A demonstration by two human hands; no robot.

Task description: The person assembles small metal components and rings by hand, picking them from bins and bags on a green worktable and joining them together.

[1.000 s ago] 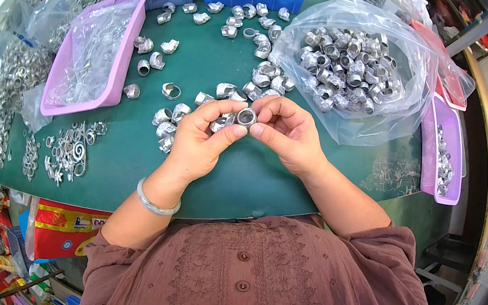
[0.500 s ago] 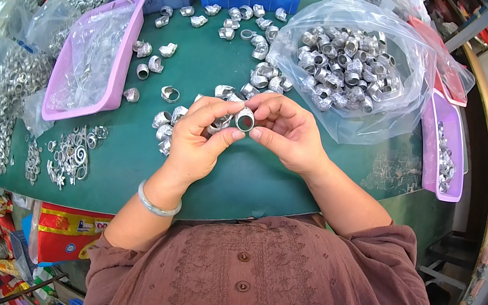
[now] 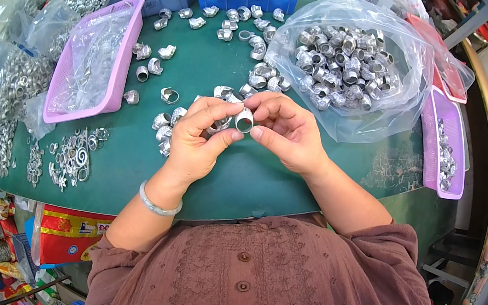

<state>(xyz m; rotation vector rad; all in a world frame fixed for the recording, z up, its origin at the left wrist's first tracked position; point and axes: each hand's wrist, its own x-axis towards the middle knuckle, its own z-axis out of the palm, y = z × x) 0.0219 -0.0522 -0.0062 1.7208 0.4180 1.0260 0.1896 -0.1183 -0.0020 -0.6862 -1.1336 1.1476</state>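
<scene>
Above the green table, just in front of the clear bag of metal fittings, both hands meet on one short metal fitting. The left hand pinches its left side; the right hand grips its right side. Fingers hide the fitting's outer wall; only its round opening shows.

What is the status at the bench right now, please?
Left hand and right hand both pinch one metal ring fitting above the green table. Loose fittings lie beneath. Nothing blocks the hands.
</scene>
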